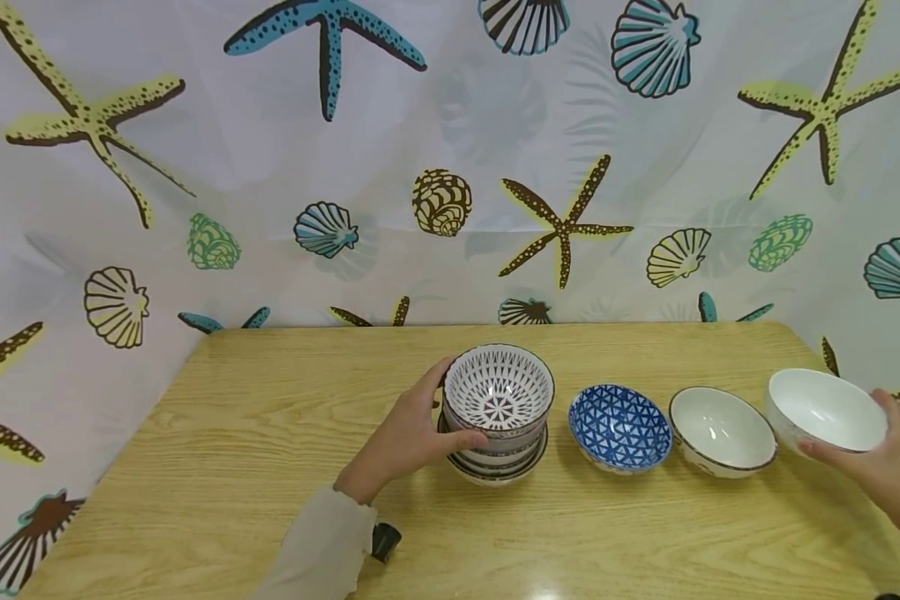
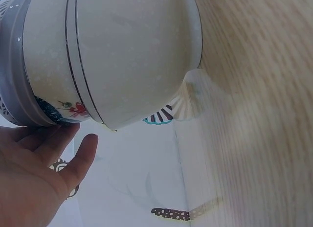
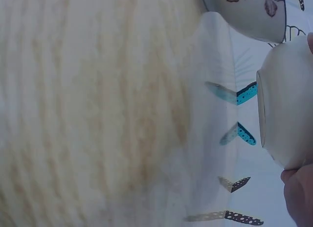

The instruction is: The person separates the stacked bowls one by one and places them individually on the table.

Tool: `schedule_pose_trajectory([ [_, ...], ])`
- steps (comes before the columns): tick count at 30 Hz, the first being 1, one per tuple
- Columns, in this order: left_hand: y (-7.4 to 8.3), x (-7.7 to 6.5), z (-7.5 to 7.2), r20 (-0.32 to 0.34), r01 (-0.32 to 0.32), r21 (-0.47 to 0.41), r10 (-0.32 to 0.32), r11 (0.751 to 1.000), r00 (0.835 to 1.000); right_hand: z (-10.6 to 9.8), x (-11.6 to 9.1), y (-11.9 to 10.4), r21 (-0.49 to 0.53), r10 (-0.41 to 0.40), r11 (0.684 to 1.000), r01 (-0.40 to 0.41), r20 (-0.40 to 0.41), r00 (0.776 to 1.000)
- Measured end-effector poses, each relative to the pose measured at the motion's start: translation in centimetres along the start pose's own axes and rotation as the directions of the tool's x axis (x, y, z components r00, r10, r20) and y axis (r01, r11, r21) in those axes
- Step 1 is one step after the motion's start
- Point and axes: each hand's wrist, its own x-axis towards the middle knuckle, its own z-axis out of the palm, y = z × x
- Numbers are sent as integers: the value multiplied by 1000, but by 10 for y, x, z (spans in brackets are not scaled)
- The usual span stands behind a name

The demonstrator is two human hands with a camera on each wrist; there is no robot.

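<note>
A stack of several bowls (image 1: 498, 454) stands near the middle of the table, its top bowl (image 1: 495, 385) patterned with dark marks inside. My left hand (image 1: 401, 437) grips the upper part of this stack from the left, thumb in front and fingers around the far side. In the left wrist view, red flowers show on one bowl of the stack (image 2: 127, 56), by the fingertips. At the far right, my right hand (image 1: 888, 462) holds a white bowl (image 1: 825, 408) by its right side. The right wrist view has this white bowl (image 3: 288, 104) tilted and raised above the table.
Between the stack and the white bowl sit a blue patterned bowl (image 1: 620, 427) and a cream bowl (image 1: 723, 432) with a dark rim, side by side. The wooden table (image 1: 270, 467) meets a cloth backdrop (image 1: 390, 175) printed with shells and starfish.
</note>
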Motion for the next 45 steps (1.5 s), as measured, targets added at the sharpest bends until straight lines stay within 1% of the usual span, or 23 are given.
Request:
schedule_pose_trajectory([
  [3,0,0,0,6,5,-3,-5,1000,1000,-2,-13,-21,5,17,1000,-17,16,1000],
  [6,0,0,0,12,7,-6,-7,1000,1000,-1,-19,-25,-2,32,999,-32,16,999],
  [10,-1,0,0,12,10,-3,-9,1000,1000,3,-17,-21,6,24,1000,-24,7,1000],
  [14,0,0,-1,8,9,-2,-9,1000,1000,5,-16,-18,3,-12,1000,12,-8,1000],
  [16,1,0,-1,6,8,-3,-8,1000,1000,4,-16,-17,-3,0,1000,0,-5,1000],
  [20,1,-1,-1,8,9,-8,-9,1000,1000,3,-16,-16,-37,64,997,-64,4,998],
  [23,1,-1,-1,9,5,-8,-5,1000,1000,2,-16,-15,-48,92,995,-91,11,996],
  [30,-1,0,-1,6,-9,-11,9,1000,1000,1,-16,-12,-11,111,994,-111,27,993],
  [36,1,0,-1,11,-1,-3,1,1000,1000,0,-14,-9,-15,121,993,-121,16,992],
  [41,2,0,-2,5,3,3,-3,1000,1000,-1,-12,-9,-1,148,989,-148,49,988],
  [45,1,0,-1,9,4,5,-5,1000,1000,-1,-14,-4,-7,148,989,-148,73,986],
])
